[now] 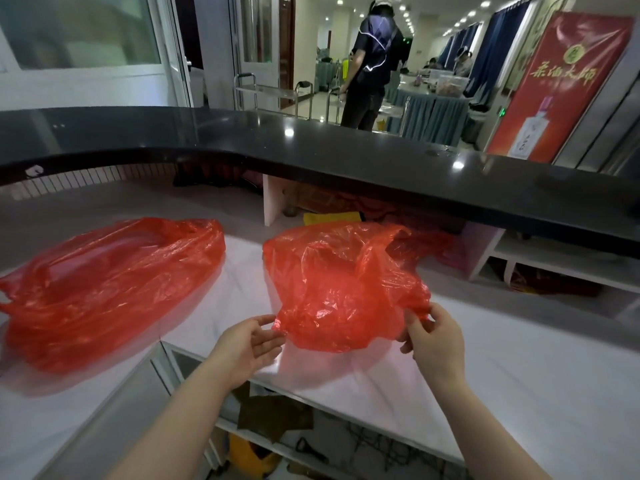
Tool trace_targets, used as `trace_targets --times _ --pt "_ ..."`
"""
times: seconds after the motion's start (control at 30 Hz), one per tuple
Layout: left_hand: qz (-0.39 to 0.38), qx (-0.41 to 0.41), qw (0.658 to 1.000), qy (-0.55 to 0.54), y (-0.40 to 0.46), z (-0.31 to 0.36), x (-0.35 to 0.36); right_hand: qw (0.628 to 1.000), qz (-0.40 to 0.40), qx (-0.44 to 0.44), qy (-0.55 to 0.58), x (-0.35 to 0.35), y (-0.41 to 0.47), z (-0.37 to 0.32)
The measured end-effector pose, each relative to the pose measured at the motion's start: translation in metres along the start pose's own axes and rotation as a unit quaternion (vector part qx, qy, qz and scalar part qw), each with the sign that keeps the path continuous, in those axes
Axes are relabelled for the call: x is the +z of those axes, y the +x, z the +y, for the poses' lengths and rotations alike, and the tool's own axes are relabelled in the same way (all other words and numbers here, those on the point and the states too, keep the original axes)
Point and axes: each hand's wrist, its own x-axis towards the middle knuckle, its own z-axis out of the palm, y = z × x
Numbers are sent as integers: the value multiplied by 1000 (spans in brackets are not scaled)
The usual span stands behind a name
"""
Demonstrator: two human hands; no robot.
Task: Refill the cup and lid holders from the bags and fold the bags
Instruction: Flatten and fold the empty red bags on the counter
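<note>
White marble-look counter spreads before us, with a black glossy upper ledge curving behind it; beyond that ledge we see a bright hall, a red banner and a person in dark clothes standing with their back to us. We hold a crumpled, translucent red bag just above the counter, below the ledge. A second red bag lies slack on the counter, well apart to the first bag's left. Our right hand pinches the first bag's right edge between thumb and curled fingers. Our left hand is spread, palm up, fingertips touching the bag's lower left corner.
</note>
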Motion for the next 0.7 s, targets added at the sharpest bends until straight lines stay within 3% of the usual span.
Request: trace_targets --times 0.2,0.37,0.47,0.53,0.67,0.7 --pt "-32 -56 992 111 7 -9 8 1000 7 17 19 -14 5 8" --pt "-48 -28 986 160 8 -19 23 995 4 62 84 -24 15 14" --pt "1 -15 990 144 13 -24 19 980 51 129 146 -40 25 28" --pt "66 5 990 122 21 -25 8 954 91 200 204 -55 31 40" --pt "164 53 972 160 41 -23 -21 856 166 360 333 -82 35 71" --pt "180 58 967 169 45 -24 -27 846 174 371 341 -87 35 81"
